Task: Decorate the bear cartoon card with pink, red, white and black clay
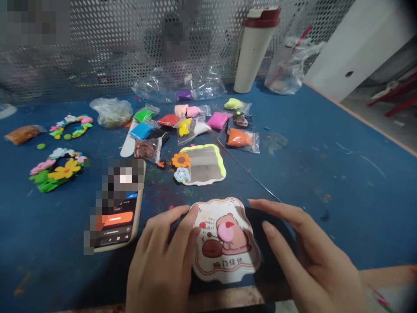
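Note:
A scalloped white board printed with a cartoon bear and Chinese characters lies at the table's near edge. A flat pink clay disc rests on the bear's face. My left hand grips the board's left edge, its fingertips on the rim and surface. To the right of the board, my right hand is open and empty, thumb and index finger apart. Just beyond lies a small mirror, its frame partly covered in yellow-green clay, with an orange flower and a blue flower at its left.
Bags of coloured clay, including an orange one, lie behind the mirror. A phone and two clay-flower rings are at left. A thin metal rod lies right of the mirror. A tumbler stands by the perforated panel.

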The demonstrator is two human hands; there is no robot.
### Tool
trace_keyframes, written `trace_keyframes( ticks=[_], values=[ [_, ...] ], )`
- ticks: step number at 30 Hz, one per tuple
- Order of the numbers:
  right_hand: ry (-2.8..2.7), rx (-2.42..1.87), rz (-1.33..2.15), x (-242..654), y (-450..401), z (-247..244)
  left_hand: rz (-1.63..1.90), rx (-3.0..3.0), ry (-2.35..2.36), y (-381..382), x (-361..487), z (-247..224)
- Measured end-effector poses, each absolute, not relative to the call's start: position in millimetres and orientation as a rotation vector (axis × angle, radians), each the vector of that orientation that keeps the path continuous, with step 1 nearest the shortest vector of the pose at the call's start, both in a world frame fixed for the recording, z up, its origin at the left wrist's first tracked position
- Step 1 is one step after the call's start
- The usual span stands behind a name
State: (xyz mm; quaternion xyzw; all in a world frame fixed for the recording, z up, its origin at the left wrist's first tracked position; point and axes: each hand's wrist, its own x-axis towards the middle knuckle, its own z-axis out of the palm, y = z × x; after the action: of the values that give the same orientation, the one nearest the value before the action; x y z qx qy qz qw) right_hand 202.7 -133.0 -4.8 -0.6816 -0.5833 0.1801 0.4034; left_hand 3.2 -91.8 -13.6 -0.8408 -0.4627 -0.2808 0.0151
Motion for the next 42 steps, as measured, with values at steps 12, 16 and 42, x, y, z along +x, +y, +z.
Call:
trace_keyframes(
  ticks=[12,16,42],
  values=[
    [-1.486,-1.653,0.489,201.6,-123.6,-9.6,-0.781,-2.733,-1.243,-88.1,2.8,-8.6],
    [-1.485,-1.633,0.509,201.9,-124.5,-10.4,-0.911,-2.721,-1.364,-87.9,10.2,-2.6],
    [-1.492,-1.476,0.417,191.9,-118.2,-8.4,-1.441,-2.766,-1.221,-92.3,33.3,3.8]
  ],
)
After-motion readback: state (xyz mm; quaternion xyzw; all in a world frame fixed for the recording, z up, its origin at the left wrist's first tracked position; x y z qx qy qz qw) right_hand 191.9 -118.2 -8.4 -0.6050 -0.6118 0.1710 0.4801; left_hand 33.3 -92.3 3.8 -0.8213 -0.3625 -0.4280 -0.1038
